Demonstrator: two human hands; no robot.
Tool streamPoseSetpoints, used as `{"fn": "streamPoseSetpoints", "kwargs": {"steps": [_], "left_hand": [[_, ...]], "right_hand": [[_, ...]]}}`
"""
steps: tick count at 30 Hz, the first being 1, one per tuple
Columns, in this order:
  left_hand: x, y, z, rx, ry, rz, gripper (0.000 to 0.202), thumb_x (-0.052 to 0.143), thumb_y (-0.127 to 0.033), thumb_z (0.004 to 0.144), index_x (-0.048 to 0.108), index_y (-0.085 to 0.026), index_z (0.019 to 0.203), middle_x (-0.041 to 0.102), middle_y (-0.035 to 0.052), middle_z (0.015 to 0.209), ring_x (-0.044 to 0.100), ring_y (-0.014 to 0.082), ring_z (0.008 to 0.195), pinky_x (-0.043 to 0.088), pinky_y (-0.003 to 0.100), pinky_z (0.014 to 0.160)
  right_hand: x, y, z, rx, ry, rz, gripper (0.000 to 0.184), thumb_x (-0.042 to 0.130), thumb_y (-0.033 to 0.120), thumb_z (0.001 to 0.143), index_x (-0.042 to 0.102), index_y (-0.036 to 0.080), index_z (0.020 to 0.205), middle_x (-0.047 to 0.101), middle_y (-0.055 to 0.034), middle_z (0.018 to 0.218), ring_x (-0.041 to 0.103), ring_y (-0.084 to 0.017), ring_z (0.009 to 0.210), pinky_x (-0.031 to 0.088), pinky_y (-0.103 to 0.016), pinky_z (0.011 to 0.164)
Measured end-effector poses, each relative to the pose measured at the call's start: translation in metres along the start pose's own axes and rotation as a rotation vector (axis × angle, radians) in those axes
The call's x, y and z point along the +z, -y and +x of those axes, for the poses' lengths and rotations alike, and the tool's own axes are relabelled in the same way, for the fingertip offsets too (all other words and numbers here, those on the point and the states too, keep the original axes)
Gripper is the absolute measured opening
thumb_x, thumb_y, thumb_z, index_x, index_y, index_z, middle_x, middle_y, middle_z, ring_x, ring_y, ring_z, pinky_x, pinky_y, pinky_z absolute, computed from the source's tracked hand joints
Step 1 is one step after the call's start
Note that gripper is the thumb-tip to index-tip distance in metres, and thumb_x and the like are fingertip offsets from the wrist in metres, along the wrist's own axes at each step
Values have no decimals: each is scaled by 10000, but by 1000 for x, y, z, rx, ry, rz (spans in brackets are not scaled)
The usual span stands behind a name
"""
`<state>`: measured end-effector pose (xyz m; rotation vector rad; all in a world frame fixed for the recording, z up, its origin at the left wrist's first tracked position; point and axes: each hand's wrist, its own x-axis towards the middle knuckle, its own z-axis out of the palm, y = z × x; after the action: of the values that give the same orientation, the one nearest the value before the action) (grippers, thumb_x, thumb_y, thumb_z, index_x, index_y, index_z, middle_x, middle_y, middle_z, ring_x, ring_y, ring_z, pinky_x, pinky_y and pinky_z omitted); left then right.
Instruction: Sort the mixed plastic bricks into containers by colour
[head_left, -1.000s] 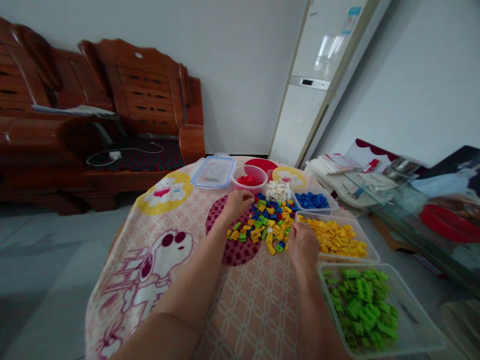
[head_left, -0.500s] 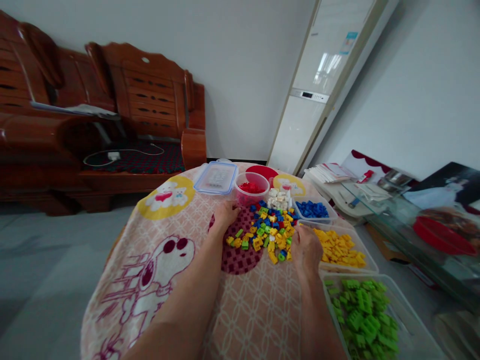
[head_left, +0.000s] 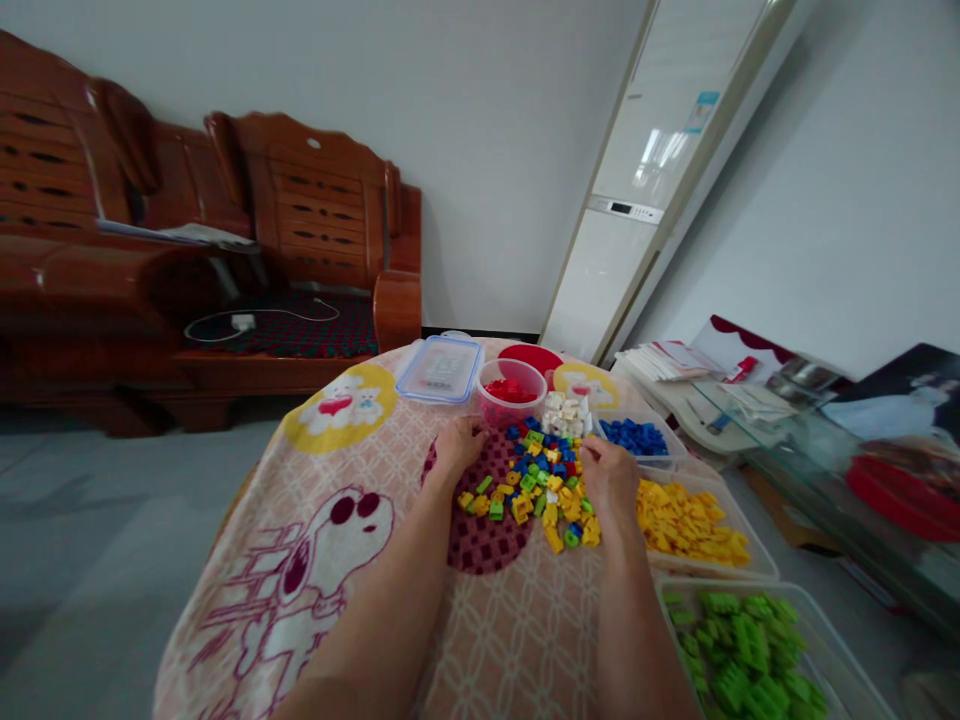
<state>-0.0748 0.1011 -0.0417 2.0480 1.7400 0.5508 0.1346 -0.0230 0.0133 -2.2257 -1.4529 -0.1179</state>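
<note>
A mixed heap of toy building bricks (head_left: pixel 536 480) in yellow, blue, green and red lies mid-table. At its left, my left hand (head_left: pixel 459 446) rests low over the cloth, just in front of a pink tub (head_left: pixel 511 402) of red bricks. Its fingers are curled together; anything inside is too small to make out. My right hand (head_left: pixel 611 478) is at the heap's right edge, its thumb and fingers pinched, their contents hidden. White bricks (head_left: pixel 564 414) sit behind the heap. Blue bricks (head_left: pixel 634 437), yellow bricks (head_left: pixel 690 520) and green bricks (head_left: pixel 750 655) fill separate clear boxes on the right.
A clear lid with a blue rim (head_left: pixel 441 370) lies at the back left, and a red round lid (head_left: pixel 529 360) behind the tub. A patterned cloth (head_left: pixel 510 650) covers the round table. To the right stands a glass table (head_left: pixel 795 450) with papers and bowls; wooden seats (head_left: pixel 315 220) stand behind left.
My right hand has shifted from the yellow box's edge back toward the heap's far right side, near the blue box. My left hand stays about where it was. The view has tilted slightly.
</note>
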Motion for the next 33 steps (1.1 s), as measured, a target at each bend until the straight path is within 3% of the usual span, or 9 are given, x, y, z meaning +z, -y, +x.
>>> {"fn": "streamPoseSetpoints", "kwargs": {"steps": [6, 14, 23, 29, 33], "left_hand": [[-2, -2, 2, 9, -4, 5, 248, 565, -341, 884, 760, -238, 998, 757, 56, 1014, 675, 217, 939, 476, 284, 800], [-1, -2, 1, -1, -10, -4, 243, 569, -351, 880, 758, -237, 983, 757, 55, 1014, 671, 218, 941, 476, 282, 786], [2, -4, 2, -3, -9, 30, 269, 546, -348, 886, 752, -247, 1028, 755, 54, 1021, 675, 221, 955, 482, 274, 794], [2, -4, 2, 8, -22, 41, 273, 551, -339, 882, 756, -243, 1033, 756, 62, 1021, 673, 226, 958, 479, 282, 807], [2, -3, 2, 8, -22, 43, 268, 554, -337, 882, 755, -244, 1033, 756, 60, 1023, 673, 221, 956, 478, 278, 805]], "right_hand": [[-13, 12, -12, -174, 311, -61, 200, 576, 220, 828, 767, 227, 766, 740, -43, 793, 649, -160, 773, 364, -236, 663], [-9, 3, -3, -2, 92, -179, 302, 463, 202, 925, 764, 215, 948, 741, -89, 891, 664, -187, 856, 387, -249, 695], [15, 7, 3, -21, 158, -222, 263, 489, 254, 935, 727, 221, 1043, 740, -98, 969, 676, -184, 882, 437, -251, 714], [23, 8, 5, 1, 178, -184, 239, 513, 276, 919, 747, 233, 938, 743, -81, 939, 673, -173, 864, 429, -244, 701], [22, -3, 9, 44, 52, -22, 229, 539, 284, 878, 755, 208, 863, 747, -87, 878, 666, -184, 828, 432, -247, 702]]}}
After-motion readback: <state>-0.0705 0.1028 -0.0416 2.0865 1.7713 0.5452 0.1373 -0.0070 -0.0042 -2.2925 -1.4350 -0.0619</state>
